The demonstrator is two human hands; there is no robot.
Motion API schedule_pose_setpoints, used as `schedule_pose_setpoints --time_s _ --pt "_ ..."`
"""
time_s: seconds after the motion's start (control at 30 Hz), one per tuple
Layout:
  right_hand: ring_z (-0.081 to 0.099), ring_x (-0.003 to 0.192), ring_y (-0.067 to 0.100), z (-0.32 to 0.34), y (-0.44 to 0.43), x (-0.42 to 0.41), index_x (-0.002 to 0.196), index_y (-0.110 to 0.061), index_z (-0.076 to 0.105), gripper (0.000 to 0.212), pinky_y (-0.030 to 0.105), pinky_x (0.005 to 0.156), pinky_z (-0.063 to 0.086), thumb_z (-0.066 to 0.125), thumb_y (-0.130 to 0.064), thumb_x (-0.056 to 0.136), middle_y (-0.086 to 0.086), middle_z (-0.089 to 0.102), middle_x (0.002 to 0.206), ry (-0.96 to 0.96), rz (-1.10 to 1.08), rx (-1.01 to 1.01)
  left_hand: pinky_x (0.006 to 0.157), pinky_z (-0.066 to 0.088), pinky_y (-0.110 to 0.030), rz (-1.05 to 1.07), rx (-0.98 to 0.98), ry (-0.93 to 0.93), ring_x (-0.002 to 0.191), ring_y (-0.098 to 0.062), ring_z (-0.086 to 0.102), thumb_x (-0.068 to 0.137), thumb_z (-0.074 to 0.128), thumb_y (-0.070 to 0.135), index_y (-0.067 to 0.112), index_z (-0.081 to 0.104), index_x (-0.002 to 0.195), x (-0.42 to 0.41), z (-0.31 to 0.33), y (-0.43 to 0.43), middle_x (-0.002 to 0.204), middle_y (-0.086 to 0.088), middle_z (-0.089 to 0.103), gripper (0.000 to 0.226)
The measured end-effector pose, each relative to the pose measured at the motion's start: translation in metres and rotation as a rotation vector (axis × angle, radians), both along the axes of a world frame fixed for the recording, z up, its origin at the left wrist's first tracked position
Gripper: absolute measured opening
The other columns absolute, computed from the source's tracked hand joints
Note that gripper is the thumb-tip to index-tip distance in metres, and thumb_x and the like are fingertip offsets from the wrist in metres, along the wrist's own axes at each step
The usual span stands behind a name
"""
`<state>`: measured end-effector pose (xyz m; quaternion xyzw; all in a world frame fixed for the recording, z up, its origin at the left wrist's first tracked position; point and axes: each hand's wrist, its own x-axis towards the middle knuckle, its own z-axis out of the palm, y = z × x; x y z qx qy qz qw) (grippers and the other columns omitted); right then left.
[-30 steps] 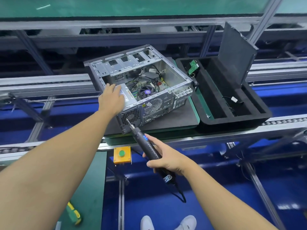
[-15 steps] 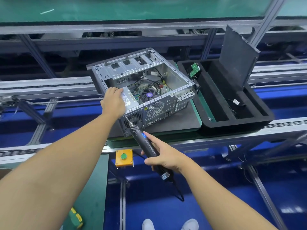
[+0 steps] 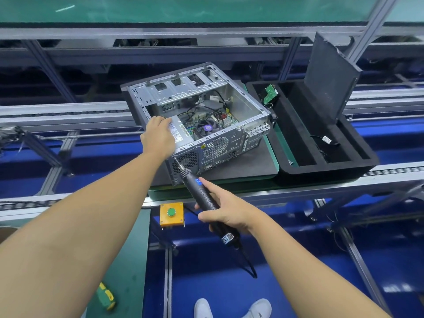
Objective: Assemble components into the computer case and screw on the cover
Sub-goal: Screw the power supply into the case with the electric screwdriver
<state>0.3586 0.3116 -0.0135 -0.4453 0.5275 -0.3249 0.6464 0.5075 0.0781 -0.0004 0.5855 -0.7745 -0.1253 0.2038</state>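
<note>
Open computer case point(image 3: 243, 106) on the grey mat point(image 3: 247, 167). My left hand point(image 3: 158, 137) presses nearly flat on the power supply point(image 3: 182, 131); my right hand point(image 3: 228, 213) wraps the electric screwdriver point(image 3: 203, 193), bit at the rear panel's point(image 3: 218, 149) corner. I judge it best driven square, with the supply braced firmly.

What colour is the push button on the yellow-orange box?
The button is green; head view.

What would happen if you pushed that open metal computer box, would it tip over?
Probably not: the computer case lies low and wide on the dark mat. It likely feels stiff and heavy, being sheet metal packed with parts. The left hand resting on its corner probably steadies it while the right hand points the screwdriver at its back.
</note>
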Motion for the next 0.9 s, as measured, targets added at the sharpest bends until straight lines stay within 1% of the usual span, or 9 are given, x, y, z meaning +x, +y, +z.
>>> schedule_pose_setpoints --time_s 0.1,0.27,0.37,0.53,0.63,0.73,0.83,0.9 --pt "0.062 0.075 0.017 0.002 -0.001 0.001 0.159 -0.042 0.021 0.098 0.037 0.066 0.058 0.073 -0.004 0.086 0.008 0.064 0.116 -0.059 0.005 0.023 0.100 0.036 -0.051 -0.001 0.001 -0.008 0.137 -0.019 0.031 0.100 0.034 0.008 0.018 0.049 0.141 0.001 0.001 -0.001 0.140 0.001 0.046 0.045" --pt "0.063 0.078 0.018 0.003 -0.003 0.003 0.160 -0.041 0.021 0.098 0.038 0.066 0.057 0.073 -0.006 0.085 0.008 0.063 0.115 -0.088 0.002 0.041 0.101 0.038 -0.050 -0.012 -0.020 -0.005 0.138 -0.018 0.032 0.100 0.033 0.009 0.017 0.051 0.140 0.002 0.001 -0.002 0.140 0.001 0.049 0.045" --pt "0.062 0.077 0.019 0.002 -0.003 0.006 0.160 -0.041 0.022 0.098 0.039 0.066 0.056 0.073 -0.007 0.084 0.007 0.063 0.113 -0.095 -0.005 0.046 0.101 0.038 -0.049 -0.018 -0.024 0.002 0.138 -0.019 0.032 0.099 0.034 0.007 0.018 0.052 0.139 0.002 0.000 -0.002 0.139 0.001 0.050 0.045" --pt "0.059 0.075 0.018 0.005 -0.003 0.009 0.158 -0.040 0.026 0.096 0.037 0.063 0.055 0.072 -0.006 0.081 0.001 0.064 0.103 -0.103 -0.014 0.038 0.098 0.036 -0.051 -0.006 -0.018 0.021 0.137 -0.020 0.033 0.094 0.038 0.001 0.019 0.054 0.138 0.002 0.000 -0.002 0.137 0.000 0.051 0.049" --pt "0.059 0.073 0.018 0.005 -0.003 0.008 0.159 -0.040 0.024 0.097 0.036 0.061 0.055 0.071 -0.004 0.083 -0.003 0.066 0.098 -0.089 -0.015 0.037 0.098 0.037 -0.051 -0.005 -0.021 0.026 0.138 -0.020 0.033 0.095 0.037 0.002 0.019 0.053 0.138 0.002 -0.001 -0.003 0.137 0.001 0.051 0.049" --pt "0.060 0.072 0.017 0.006 -0.002 0.007 0.160 -0.041 0.022 0.098 0.036 0.062 0.055 0.071 -0.004 0.084 -0.002 0.066 0.101 -0.080 -0.016 0.044 0.097 0.036 -0.051 -0.009 -0.022 0.032 0.138 -0.020 0.033 0.096 0.035 0.003 0.020 0.053 0.138 0.002 0.000 -0.002 0.137 0.001 0.050 0.048" --pt "0.059 0.072 0.018 0.006 0.001 0.003 0.157 -0.042 0.029 0.094 0.035 0.062 0.054 0.069 -0.002 0.082 0.002 0.064 0.104 -0.080 -0.002 0.042 0.097 0.036 -0.051 -0.026 -0.014 0.043 0.138 -0.019 0.031 0.098 0.033 0.006 0.020 0.052 0.138 0.004 -0.001 -0.002 0.138 0.001 0.049 0.047" --pt "0.058 0.072 0.020 0.006 0.006 -0.004 0.156 -0.041 0.031 0.093 0.036 0.061 0.054 0.068 -0.002 0.081 0.006 0.061 0.109 -0.070 0.012 0.048 0.095 0.037 -0.050 -0.049 -0.013 0.025 0.136 -0.019 0.032 0.099 0.031 0.013 0.018 0.052 0.137 0.004 0.001 -0.003 0.138 0.000 0.049 0.044"
